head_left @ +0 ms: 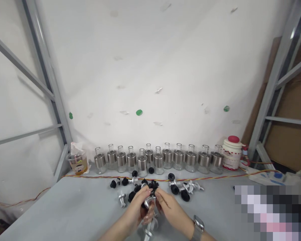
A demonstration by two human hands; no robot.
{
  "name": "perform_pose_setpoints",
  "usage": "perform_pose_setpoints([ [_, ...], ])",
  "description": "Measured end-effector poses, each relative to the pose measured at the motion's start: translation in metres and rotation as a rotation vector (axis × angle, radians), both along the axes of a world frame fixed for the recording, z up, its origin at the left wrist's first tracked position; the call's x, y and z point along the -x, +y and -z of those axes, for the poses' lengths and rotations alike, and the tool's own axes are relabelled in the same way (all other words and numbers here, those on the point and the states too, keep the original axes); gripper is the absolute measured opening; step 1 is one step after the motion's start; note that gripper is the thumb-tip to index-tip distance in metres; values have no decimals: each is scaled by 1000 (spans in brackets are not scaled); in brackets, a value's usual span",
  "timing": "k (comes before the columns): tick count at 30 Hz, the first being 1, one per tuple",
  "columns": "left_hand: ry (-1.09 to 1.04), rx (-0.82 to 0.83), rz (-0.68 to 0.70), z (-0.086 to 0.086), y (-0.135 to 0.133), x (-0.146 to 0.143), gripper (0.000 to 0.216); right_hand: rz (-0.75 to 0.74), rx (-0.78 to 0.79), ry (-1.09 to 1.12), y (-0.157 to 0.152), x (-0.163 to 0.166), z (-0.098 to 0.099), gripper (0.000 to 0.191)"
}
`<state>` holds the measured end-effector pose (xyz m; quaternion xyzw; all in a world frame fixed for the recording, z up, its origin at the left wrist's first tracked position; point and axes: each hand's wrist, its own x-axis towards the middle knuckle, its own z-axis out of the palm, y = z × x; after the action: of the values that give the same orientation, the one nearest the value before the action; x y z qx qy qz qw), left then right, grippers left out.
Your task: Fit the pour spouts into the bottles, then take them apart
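Observation:
My left hand (138, 204) is closed around a silver spout-like part (148, 203) with a round flange. The thumb and fingers of my right hand (167, 205) are pinched together right beside it, at a small black piece (153, 185); my fingers hide where the parts meet. Below my hands, near the front edge of the view, lies another silver part (150, 229). A loose silver part (121, 200) lies left of my left hand. Beyond my right hand is a cluster of silver parts (190, 186) with black round caps (185, 195) among them.
Several glass bottles (142, 162) with metal sleeves stand in a row by the wall. A red-yellow twisted wire (223, 177) crosses the grey table (65, 207) before them. A plastic cup (77, 164) stands left, a white jar (232, 154) and power strip (262, 177) right.

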<state>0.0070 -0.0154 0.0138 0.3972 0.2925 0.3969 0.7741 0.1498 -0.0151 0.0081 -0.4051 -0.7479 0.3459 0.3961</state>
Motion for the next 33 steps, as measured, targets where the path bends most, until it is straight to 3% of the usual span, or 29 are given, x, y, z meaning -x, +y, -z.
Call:
perform_pose_setpoints([
  [4,44,-10,-27,-4,-1,-3,33,-8,-6,4,0,-2,-4,36],
  [9,147,-203,-219,-13,15,9,33,80,0,16,7,-10,-5,33],
  [14,318,-248,-721,-24,49,58,40,151,64,76,14,-14,1,35],
  [17,329,-246,-838,-25,63,85,42,120,68,51,13,-13,1,35],
  [23,547,-281,-919,-15,77,103,43,89,46,4,10,-12,2,35],
  [29,1151,-343,-970,-3,82,124,22,101,29,-129,8,-13,-2,31],
  [33,1508,-387,-917,3,80,132,20,90,-5,-171,6,-13,-3,25],
])
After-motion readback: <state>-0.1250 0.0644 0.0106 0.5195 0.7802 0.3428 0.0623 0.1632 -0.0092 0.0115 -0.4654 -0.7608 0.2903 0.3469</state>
